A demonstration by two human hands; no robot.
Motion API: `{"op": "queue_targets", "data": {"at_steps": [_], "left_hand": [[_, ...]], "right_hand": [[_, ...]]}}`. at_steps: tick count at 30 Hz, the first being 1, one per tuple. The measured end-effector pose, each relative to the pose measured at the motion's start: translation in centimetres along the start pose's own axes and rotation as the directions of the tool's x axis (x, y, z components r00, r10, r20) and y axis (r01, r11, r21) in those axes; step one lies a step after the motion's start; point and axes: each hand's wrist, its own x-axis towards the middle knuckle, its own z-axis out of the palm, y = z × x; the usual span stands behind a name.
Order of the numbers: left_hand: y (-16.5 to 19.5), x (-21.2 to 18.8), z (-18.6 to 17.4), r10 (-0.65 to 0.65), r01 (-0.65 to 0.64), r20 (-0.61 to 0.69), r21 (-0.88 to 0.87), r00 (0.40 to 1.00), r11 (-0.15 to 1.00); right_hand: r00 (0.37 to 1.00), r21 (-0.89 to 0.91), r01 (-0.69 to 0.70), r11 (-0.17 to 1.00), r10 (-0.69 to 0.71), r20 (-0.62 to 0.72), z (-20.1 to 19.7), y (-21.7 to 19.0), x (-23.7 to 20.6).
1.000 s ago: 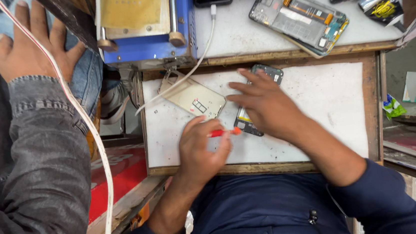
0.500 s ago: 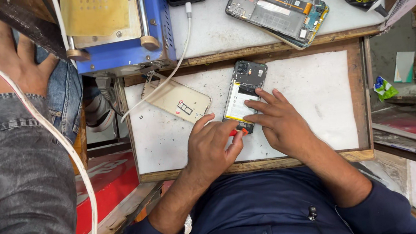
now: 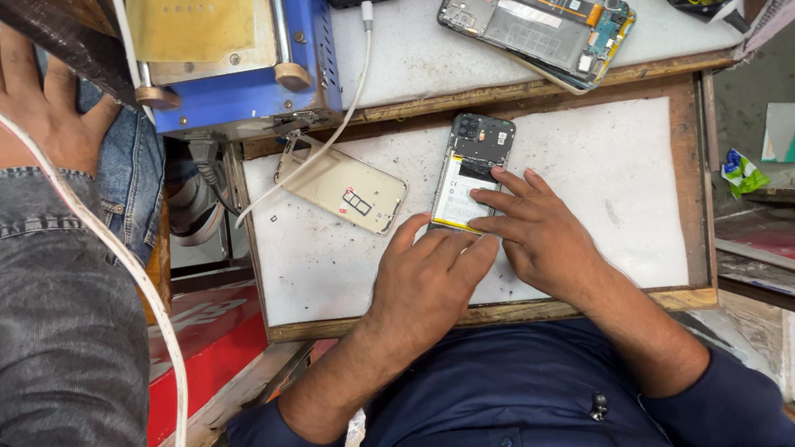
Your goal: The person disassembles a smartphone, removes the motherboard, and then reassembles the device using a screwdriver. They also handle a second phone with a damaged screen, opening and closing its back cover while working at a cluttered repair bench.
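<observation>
White bench (image 3: 605, 186) carries our opened phone (image 3: 472, 171), back cover (image 3: 341, 184) already off just left of it; our left hand (image 3: 427, 283) and right hand (image 3: 538, 235) press flat, fingers spread, pinching nothing, reassembly undone.

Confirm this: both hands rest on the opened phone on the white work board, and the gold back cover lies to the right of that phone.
Not quite. In the head view the left hand and right hand do rest on the opened phone on the white work board, but the gold back cover lies to the left of the phone, not the right.
</observation>
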Motion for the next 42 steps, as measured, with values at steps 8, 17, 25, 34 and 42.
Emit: {"op": "queue_targets", "data": {"at_steps": [8, 17, 25, 34, 42], "left_hand": [[-0.3, 0.9, -0.7, -0.063, 0.072, 0.134, -0.06, 0.989, 0.996], [-1.2, 0.3, -0.7, -0.032, 0.052, 0.125, -0.153, 0.992, 0.987], [-1.1, 0.4, -0.4, -0.045, 0.05, 0.069, -0.068, 0.997, 0.996], [-0.6, 0.8, -0.8, 0.05, -0.041, 0.067, -0.13, 0.997, 0.991], [-1.7, 0.4, -0.4, 0.038, -0.036, 0.045, -0.045, 0.998, 0.998]], "right_hand": [[1.0, -0.025, -0.02, 0.999, 0.02, -0.017, 0.1, 0.1, 0.2], [1.0, 0.012, -0.004, 1.0, 0.004, -0.029, 0.2, 0.3, 0.2], [1.0, 0.008, -0.005, 1.0, 0.005, -0.019, 0.2, 0.2, 0.3], [1.0, 0.032, -0.013, 0.999, 0.013, -0.016, 0.0, 0.2, 0.2], [0.999, 0.025, -0.004, 1.0, 0.006, -0.046, 0.2, 0.2, 0.1]]}}
